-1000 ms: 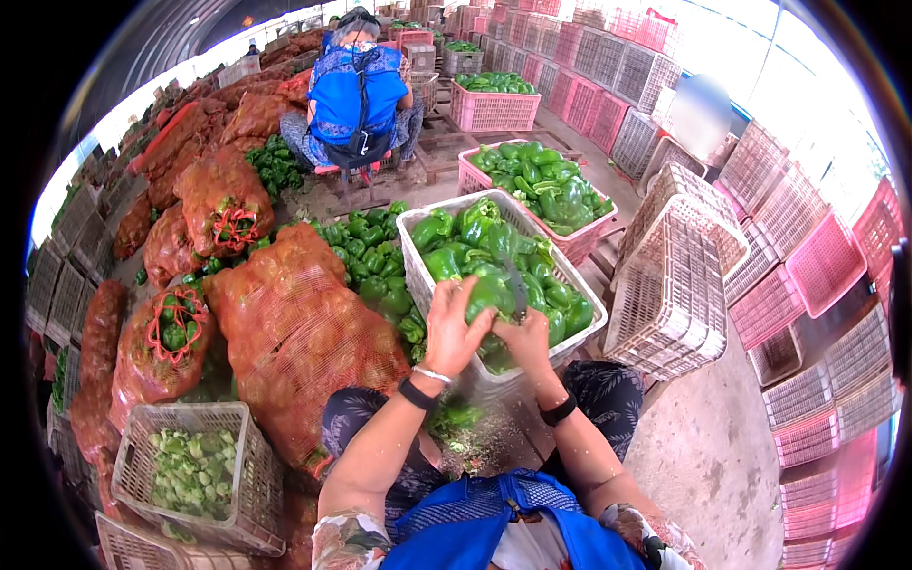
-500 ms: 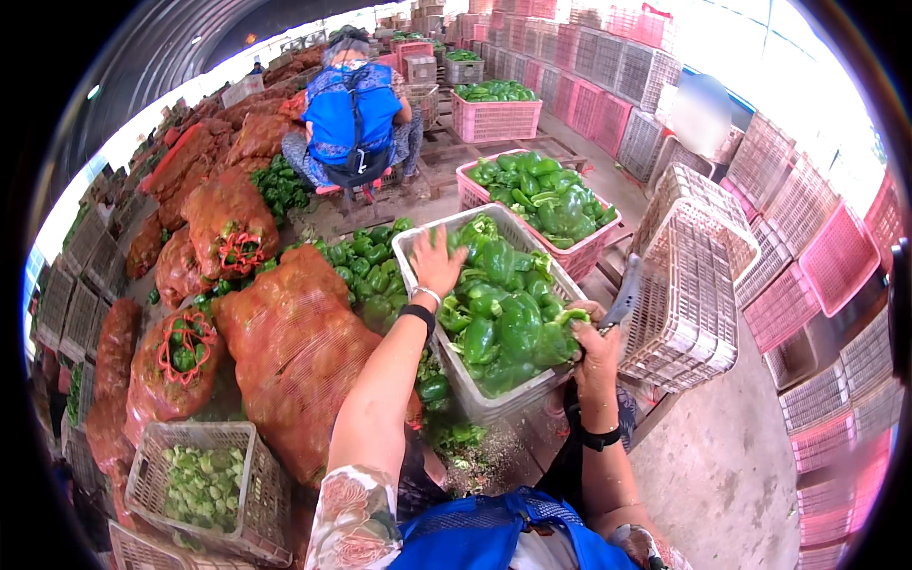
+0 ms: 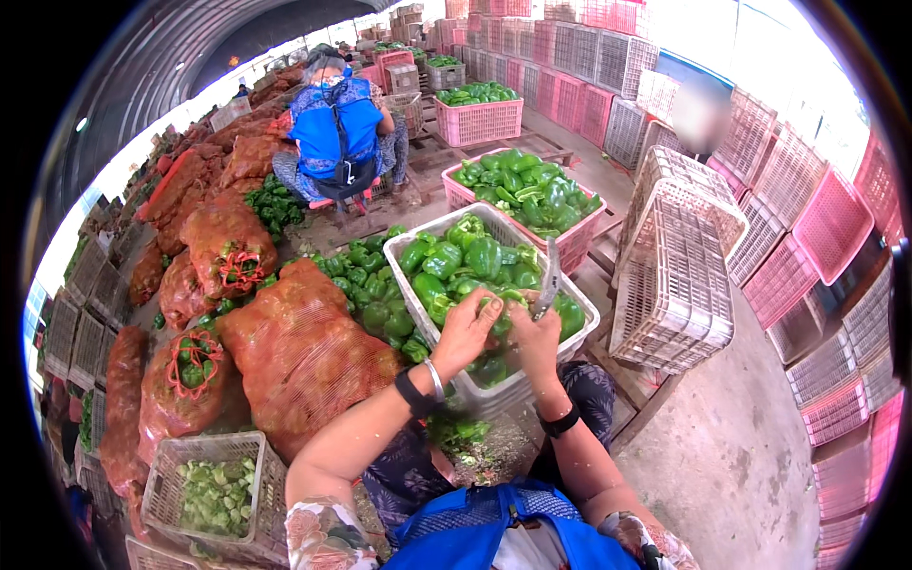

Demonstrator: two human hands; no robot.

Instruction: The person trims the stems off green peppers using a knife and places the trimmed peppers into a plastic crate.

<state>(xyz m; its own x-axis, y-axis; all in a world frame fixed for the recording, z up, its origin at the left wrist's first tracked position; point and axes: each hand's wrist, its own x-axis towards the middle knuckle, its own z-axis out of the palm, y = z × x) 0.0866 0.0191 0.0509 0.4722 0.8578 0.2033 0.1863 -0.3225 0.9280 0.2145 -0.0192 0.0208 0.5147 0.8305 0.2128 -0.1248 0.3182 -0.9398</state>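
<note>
A produce-sorting shed, by its dark arched roof (image 3: 161,100), stacked pink and grey plastic crates (image 3: 581,109), orange mesh sacks (image 3: 309,366), and green bell peppers (image 3: 532,190) heaped above the rim of a rectangular pink crate (image 3: 578,244).

Glossy peppers (image 3: 485,255), metal knife (image 3: 550,277), plastic crate (image 3: 503,396)

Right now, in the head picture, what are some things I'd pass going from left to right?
narrow red sack → big red mesh sack → left hand → right hand → pale crates → tilted pink crate
</note>
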